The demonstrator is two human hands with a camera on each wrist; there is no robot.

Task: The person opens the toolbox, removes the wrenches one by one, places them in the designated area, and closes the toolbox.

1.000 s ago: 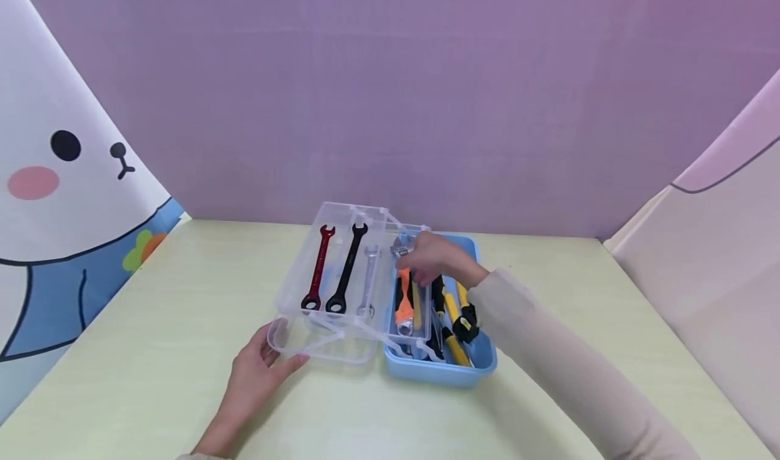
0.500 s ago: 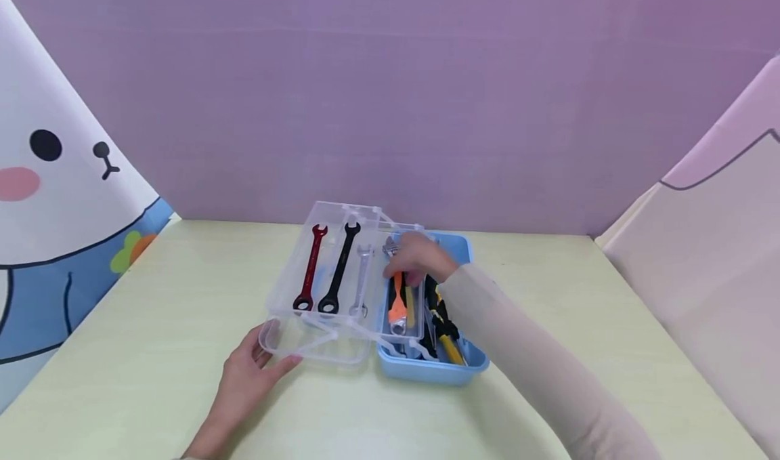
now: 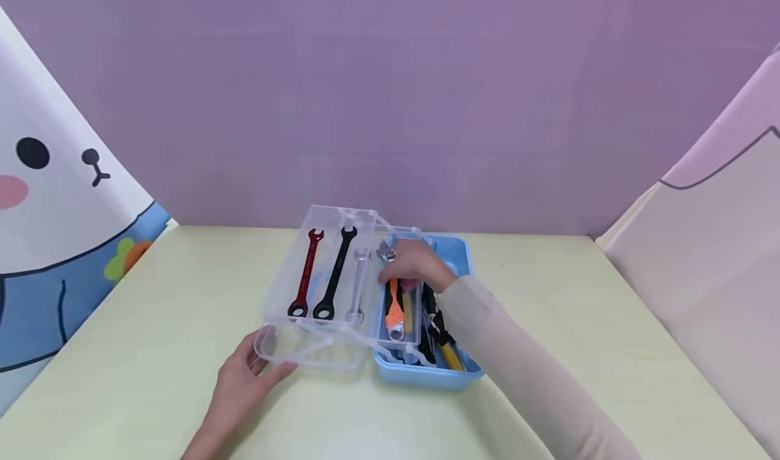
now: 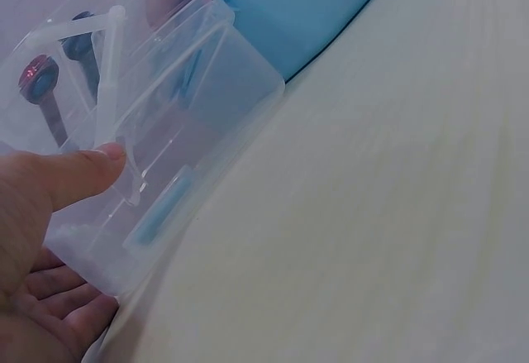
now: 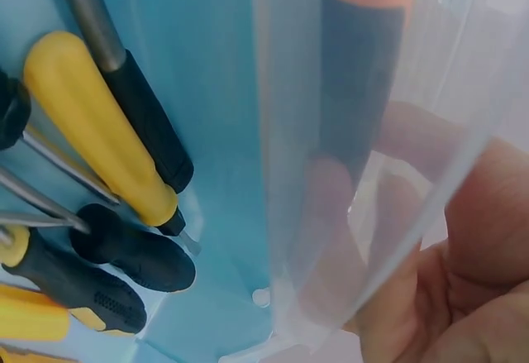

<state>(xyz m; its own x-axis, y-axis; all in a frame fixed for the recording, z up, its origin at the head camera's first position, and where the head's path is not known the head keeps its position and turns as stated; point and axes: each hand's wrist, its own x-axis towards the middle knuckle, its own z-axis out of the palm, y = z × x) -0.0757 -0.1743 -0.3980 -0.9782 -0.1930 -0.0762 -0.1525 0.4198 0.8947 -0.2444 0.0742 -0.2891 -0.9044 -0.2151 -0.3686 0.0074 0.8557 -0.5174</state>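
My left hand (image 3: pixel 237 385) grips the near left corner of a clear plastic lid (image 4: pixel 194 123), thumb on its face and fingers along its outer side. The lid folds out from a blue toolbox (image 3: pixel 420 377). A red wrench (image 3: pixel 307 274), a black wrench (image 3: pixel 336 270) and a silver wrench (image 3: pixel 358 284) lie in its upper clear tray. My right hand (image 3: pixel 408 262) reaches into the clear tray over the toolbox and pinches the black end of an orange-and-black-handled tool (image 5: pixel 364 57), seen through the tray wall. An adjustable wrench head (image 3: pixel 385 251) shows beside those fingers.
Screwdrivers with yellow and black handles (image 5: pixel 103 123) fill the toolbox's lower part, several partly under my right forearm. White hinge arms (image 3: pixel 359 341) link the trays to the toolbox. The toolbox stands on a pale table (image 3: pixel 201 297) before a purple backdrop (image 3: pixel 390 108).
My right hand has shifted slightly left in the tray, its sleeve covering more of the yellow-handled tools. The whole scene drifts left in the head view. The left hand keeps its hold on the lid.
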